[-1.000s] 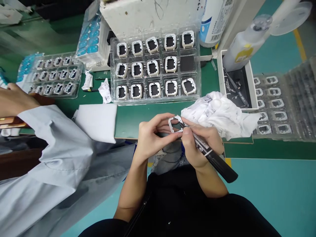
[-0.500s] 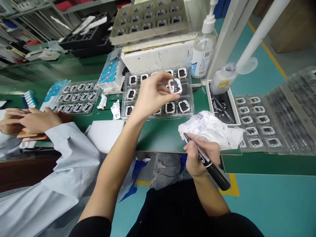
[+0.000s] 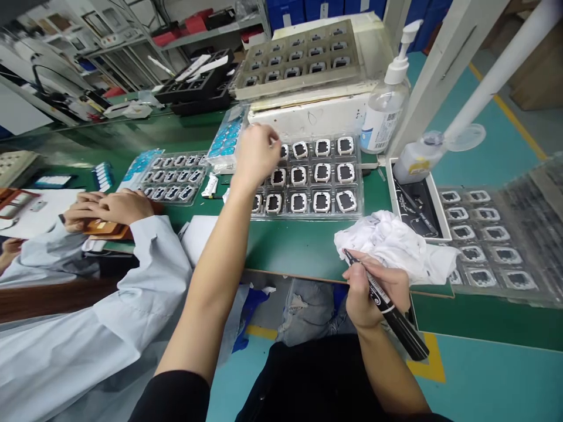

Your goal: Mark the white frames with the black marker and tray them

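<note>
My left hand (image 3: pixel 258 149) hovers over the upper left of a clear plastic tray (image 3: pixel 308 217). Its fingers curl inward, and whatever they may hold is hidden behind the hand. Square white frames with dark centres, such as one white frame (image 3: pixel 322 200), sit in rows in that tray. In my right hand (image 3: pixel 373 290) is a black marker pen (image 3: pixel 398 322), its narrow tip pointing up and left. Just beyond this hand a crumpled white cloth (image 3: pixel 391 243) lies at the table edge.
A pump bottle (image 3: pixel 382 117) stands behind the tray. To the right are an open box (image 3: pixel 445 228) with a small bottle (image 3: pixel 416 158) and more frame trays (image 3: pixel 488 234). A co-worker's hands (image 3: pixel 112 208) work at the left, beside another tray (image 3: pixel 173 179).
My left hand has moved left, away from the white frame it held; the tray's middle row now shows frames where a gap was. My right hand still grips the marker pen. The view has shifted.
</note>
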Demonstrator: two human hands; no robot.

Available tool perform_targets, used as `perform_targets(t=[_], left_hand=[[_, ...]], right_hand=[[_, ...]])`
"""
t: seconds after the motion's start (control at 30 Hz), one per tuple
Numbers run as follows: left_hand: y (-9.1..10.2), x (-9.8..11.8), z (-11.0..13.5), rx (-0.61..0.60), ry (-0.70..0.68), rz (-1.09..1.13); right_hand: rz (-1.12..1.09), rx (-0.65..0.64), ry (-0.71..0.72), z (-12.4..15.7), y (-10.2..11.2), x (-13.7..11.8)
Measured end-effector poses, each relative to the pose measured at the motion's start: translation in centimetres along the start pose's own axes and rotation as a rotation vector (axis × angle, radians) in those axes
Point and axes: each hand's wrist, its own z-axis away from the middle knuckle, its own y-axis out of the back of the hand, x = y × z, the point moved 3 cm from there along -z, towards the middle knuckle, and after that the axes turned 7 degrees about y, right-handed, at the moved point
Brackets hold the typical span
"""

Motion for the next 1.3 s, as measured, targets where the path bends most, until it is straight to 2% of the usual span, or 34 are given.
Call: perform_targets(t=[0.1,0.17,0.23,0.4,0.53,0.63,0.7,0.77,0.9,0.97,1.03,1.13,1.23,1.3], left_hand=[[2.0,-4.7,-2.0,0.018,0.14,0.002],[2.3,-6.5,-2.3,-0.007,0.164,0.09],[2.3,-7.4,-2.2,-0.018,0.167,0.178],[2.3,-7.6,-2.3,-0.035,0.143,0.23],[2.3,-7.1,-2.6,-0.048,0.129,0.177],[2.5,-6.2,-1.9,-0.021,0.134,0.131],[2.8,-5.0,-0.1,0.019,0.117,0.183],[3.0,-3.1,3.3,0.052,0.079,0.341],[2.1,1.9,13.7,-0.033,0.137,0.669],[0.9,4.4,18.8,-0.097,0.194,0.769],[-0.5,6.3,22.7,-0.197,0.247,0.873],[-2.3,7.7,26.0,-0.318,0.317,0.965],[-3.2,8.1,27.2,-0.399,0.33,0.969],[-3.4,8.1,27.7,-0.41,0.317,0.944]], right_hand=[[-0.014,0.008,-0.014,0.0,-0.1,0.0],[-0.022,0.003,-0.024,0.0,0.0,0.0],[-0.019,-0.002,-0.026,0.0,0.0,0.0],[-0.001,-0.006,-0.004,0.0,0.2,0.1],[0.035,-0.009,-0.023,0.1,0.1,0.2],[0.047,-0.009,-0.035,0.2,0.1,0.2],[0.036,-0.003,-0.029,0.2,0.1,0.1],[0.016,0.004,-0.01,0.1,0.1,0.1],[0.007,-0.012,-0.008,0.0,0.1,0.0],[0.007,-0.017,-0.017,0.1,0.2,-0.1],[0.007,-0.014,-0.019,0.1,0.2,-0.1],[-0.006,-0.02,-0.028,0.1,0.1,-0.2],[-0.02,-0.046,-0.048,0.0,-0.1,-0.4],[-0.014,-0.073,-0.073,-0.1,-0.3,-0.6]])
